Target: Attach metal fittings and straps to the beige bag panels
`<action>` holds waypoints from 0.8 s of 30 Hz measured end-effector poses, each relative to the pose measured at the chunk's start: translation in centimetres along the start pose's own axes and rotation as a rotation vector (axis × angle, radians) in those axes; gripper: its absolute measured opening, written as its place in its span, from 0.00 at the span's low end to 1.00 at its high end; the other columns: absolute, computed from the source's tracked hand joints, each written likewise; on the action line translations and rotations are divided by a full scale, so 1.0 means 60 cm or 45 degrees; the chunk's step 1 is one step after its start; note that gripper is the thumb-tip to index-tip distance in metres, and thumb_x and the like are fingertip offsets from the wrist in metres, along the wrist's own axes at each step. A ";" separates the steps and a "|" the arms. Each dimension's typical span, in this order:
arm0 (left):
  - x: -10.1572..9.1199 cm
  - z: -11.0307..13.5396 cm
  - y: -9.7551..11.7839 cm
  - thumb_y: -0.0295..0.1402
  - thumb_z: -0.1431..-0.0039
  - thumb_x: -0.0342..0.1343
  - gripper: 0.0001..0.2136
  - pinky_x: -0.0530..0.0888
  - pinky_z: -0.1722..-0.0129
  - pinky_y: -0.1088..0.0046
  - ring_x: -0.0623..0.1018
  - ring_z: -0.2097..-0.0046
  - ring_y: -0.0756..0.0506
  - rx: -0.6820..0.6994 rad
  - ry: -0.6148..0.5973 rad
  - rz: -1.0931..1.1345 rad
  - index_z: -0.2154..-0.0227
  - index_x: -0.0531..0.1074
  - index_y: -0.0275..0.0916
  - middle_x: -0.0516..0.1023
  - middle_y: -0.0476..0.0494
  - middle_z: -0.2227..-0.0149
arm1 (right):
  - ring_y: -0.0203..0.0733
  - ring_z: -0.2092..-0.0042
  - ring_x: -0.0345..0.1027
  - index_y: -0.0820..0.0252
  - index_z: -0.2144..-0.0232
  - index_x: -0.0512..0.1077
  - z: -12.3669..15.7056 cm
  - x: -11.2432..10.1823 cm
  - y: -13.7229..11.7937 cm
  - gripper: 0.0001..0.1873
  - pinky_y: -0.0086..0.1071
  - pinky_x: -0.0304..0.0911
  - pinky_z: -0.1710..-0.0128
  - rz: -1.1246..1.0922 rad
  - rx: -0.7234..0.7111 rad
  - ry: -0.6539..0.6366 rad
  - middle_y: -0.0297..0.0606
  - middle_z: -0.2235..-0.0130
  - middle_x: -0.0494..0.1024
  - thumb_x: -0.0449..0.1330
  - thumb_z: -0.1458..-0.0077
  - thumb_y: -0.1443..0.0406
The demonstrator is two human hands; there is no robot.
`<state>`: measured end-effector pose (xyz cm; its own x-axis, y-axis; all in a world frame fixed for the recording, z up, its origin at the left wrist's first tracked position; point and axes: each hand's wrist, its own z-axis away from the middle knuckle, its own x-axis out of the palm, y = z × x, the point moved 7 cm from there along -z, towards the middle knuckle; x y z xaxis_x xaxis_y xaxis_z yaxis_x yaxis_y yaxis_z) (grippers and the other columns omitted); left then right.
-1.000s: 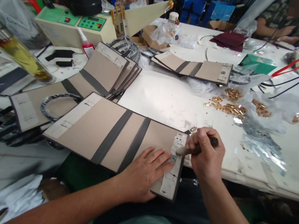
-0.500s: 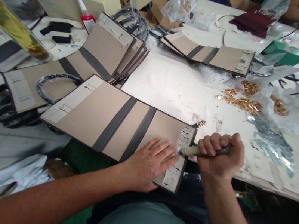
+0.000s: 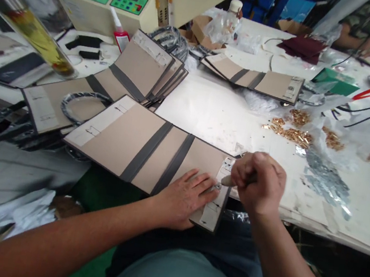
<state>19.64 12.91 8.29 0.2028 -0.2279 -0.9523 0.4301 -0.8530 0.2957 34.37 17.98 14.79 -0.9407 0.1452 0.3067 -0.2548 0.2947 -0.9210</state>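
An open folder cover (image 3: 137,131), tan inside with dark hinge strips, lies over the table's front edge. My left hand (image 3: 180,201) is flat on its right panel, fingers stretched out. My right hand (image 3: 261,178) makes a fist around a hand tool (image 3: 228,181) with a tan, tapered end. That end points at a small metal plate (image 3: 218,186) in the pale strip along the panel's right edge, close to my left fingertips. Most of the tool is hidden in my fist, and I cannot tell whether it touches the plate.
Left of the cover stand more folder covers (image 3: 144,64) and a black plastic-wrapped ring (image 3: 86,95). Gold metal pieces (image 3: 294,134) and flat silver plates (image 3: 328,177) lie to the right. Behind are a machine (image 3: 96,10), a red glue bottle (image 3: 120,37) and another person's arm (image 3: 353,41).
My right hand has turned over and moved left, bringing the tool up to a steeper angle. My left hand stays flat on the cover. The whole view has shifted slightly.
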 end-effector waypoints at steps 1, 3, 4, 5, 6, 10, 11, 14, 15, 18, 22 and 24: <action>0.001 0.001 0.001 0.46 0.41 0.61 0.39 0.46 0.26 0.48 0.53 0.27 0.32 0.004 0.012 0.002 0.31 0.58 0.35 0.56 0.31 0.28 | 0.32 0.83 0.54 0.56 0.81 0.65 0.001 0.000 -0.006 0.23 0.29 0.50 0.85 -0.001 -0.032 0.007 0.28 0.82 0.61 0.64 0.37 0.56; 0.001 0.002 0.001 0.46 0.41 0.61 0.38 0.46 0.26 0.48 0.54 0.27 0.32 0.004 0.028 0.009 0.31 0.59 0.34 0.58 0.30 0.28 | 0.32 0.83 0.55 0.56 0.81 0.65 0.004 0.002 -0.004 0.23 0.29 0.50 0.84 0.040 -0.029 -0.007 0.28 0.82 0.62 0.64 0.37 0.57; 0.002 0.003 0.001 0.46 0.41 0.61 0.38 0.46 0.26 0.48 0.55 0.28 0.32 0.001 0.027 0.013 0.31 0.59 0.34 0.59 0.29 0.29 | 0.32 0.83 0.55 0.56 0.81 0.66 0.006 0.003 0.002 0.23 0.29 0.50 0.84 0.072 -0.005 -0.019 0.28 0.82 0.62 0.64 0.37 0.57; 0.002 0.003 0.000 0.46 0.43 0.62 0.39 0.47 0.26 0.49 0.56 0.28 0.32 -0.002 0.027 0.017 0.32 0.60 0.34 0.60 0.29 0.30 | 0.33 0.83 0.55 0.56 0.81 0.66 0.009 0.004 0.009 0.23 0.30 0.50 0.84 0.099 0.022 -0.032 0.28 0.82 0.62 0.64 0.37 0.58; 0.002 0.004 0.000 0.46 0.43 0.63 0.40 0.47 0.26 0.49 0.56 0.28 0.32 -0.003 0.028 0.018 0.32 0.60 0.34 0.60 0.29 0.30 | 0.32 0.83 0.55 0.56 0.81 0.66 0.010 0.005 0.015 0.22 0.30 0.50 0.84 0.113 0.035 -0.042 0.28 0.82 0.62 0.63 0.36 0.58; -0.001 0.006 0.000 0.46 0.43 0.63 0.39 0.46 0.26 0.49 0.55 0.28 0.31 0.010 0.037 0.009 0.32 0.60 0.35 0.58 0.29 0.29 | 0.33 0.82 0.55 0.56 0.81 0.66 0.013 0.000 0.014 0.22 0.30 0.50 0.84 0.097 -0.051 -0.026 0.28 0.82 0.63 0.63 0.36 0.59; -0.002 0.006 0.000 0.46 0.42 0.63 0.39 0.46 0.26 0.49 0.55 0.28 0.31 0.006 0.039 0.010 0.32 0.60 0.35 0.59 0.28 0.29 | 0.33 0.82 0.55 0.56 0.81 0.66 0.013 0.000 0.015 0.22 0.30 0.50 0.83 0.118 -0.053 -0.034 0.29 0.82 0.63 0.63 0.36 0.59; -0.001 0.007 -0.001 0.46 0.43 0.63 0.39 0.46 0.26 0.48 0.56 0.28 0.30 -0.024 0.037 0.012 0.32 0.60 0.35 0.60 0.27 0.31 | 0.33 0.82 0.54 0.56 0.82 0.65 0.013 0.001 0.022 0.23 0.31 0.50 0.83 0.235 0.024 -0.061 0.29 0.83 0.63 0.63 0.36 0.58; 0.000 0.008 -0.001 0.46 0.43 0.63 0.39 0.45 0.26 0.48 0.56 0.28 0.30 -0.036 0.033 0.010 0.31 0.60 0.36 0.60 0.27 0.31 | 0.33 0.82 0.55 0.56 0.82 0.64 0.013 0.004 0.022 0.24 0.31 0.50 0.82 0.268 0.044 -0.069 0.29 0.83 0.63 0.63 0.36 0.58; 0.005 0.009 -0.001 0.46 0.43 0.64 0.40 0.44 0.26 0.47 0.55 0.28 0.29 -0.056 0.035 -0.001 0.31 0.59 0.38 0.60 0.28 0.30 | 0.34 0.81 0.57 0.56 0.81 0.65 0.008 0.023 0.008 0.23 0.31 0.52 0.81 0.280 0.007 -0.122 0.29 0.82 0.64 0.62 0.35 0.57; 0.005 0.010 -0.003 0.46 0.42 0.63 0.39 0.44 0.26 0.47 0.55 0.28 0.30 -0.073 0.051 -0.001 0.31 0.60 0.38 0.59 0.29 0.30 | 0.33 0.81 0.57 0.56 0.83 0.64 -0.005 0.059 0.004 0.27 0.31 0.53 0.80 0.404 0.023 -0.296 0.30 0.82 0.65 0.61 0.35 0.54; 0.005 0.010 -0.004 0.47 0.42 0.63 0.38 0.44 0.27 0.48 0.56 0.28 0.30 -0.077 0.045 0.010 0.32 0.61 0.39 0.60 0.30 0.30 | 0.33 0.81 0.56 0.57 0.84 0.64 -0.011 0.064 0.012 0.27 0.30 0.54 0.79 0.568 0.114 -0.358 0.30 0.83 0.65 0.61 0.35 0.54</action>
<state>19.05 12.76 7.89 0.2371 -0.2165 -0.9470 0.4803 -0.8212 0.3080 30.69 19.37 15.44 -0.9826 -0.0245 -0.1842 0.1770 0.1785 -0.9679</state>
